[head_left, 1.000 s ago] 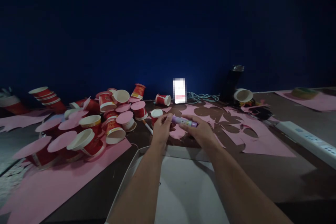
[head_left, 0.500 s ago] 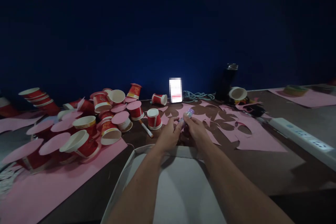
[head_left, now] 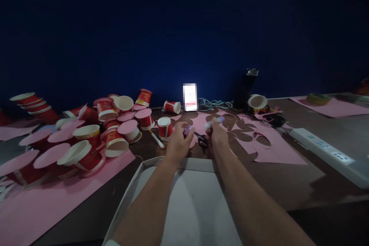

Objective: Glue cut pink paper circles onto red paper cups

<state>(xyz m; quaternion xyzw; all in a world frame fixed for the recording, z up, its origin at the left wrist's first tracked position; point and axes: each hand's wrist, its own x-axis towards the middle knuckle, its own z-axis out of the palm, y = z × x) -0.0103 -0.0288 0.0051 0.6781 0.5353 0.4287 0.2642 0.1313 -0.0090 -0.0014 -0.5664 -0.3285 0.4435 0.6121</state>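
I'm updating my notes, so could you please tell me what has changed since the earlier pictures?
The left hand and right hand have moved apart: the left now holds the purple cap, the right the glue stick. The red cups and power strip stayed put.

Both hands (head_left: 178, 143) curl, slightly apart, forearms (head_left: 151, 200) extended.

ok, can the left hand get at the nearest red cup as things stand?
Probably yes: the nearest red cup is just beside the left hand, with nothing visible between them. But that hand holds a purple cap, which would likely hamper a grasp.
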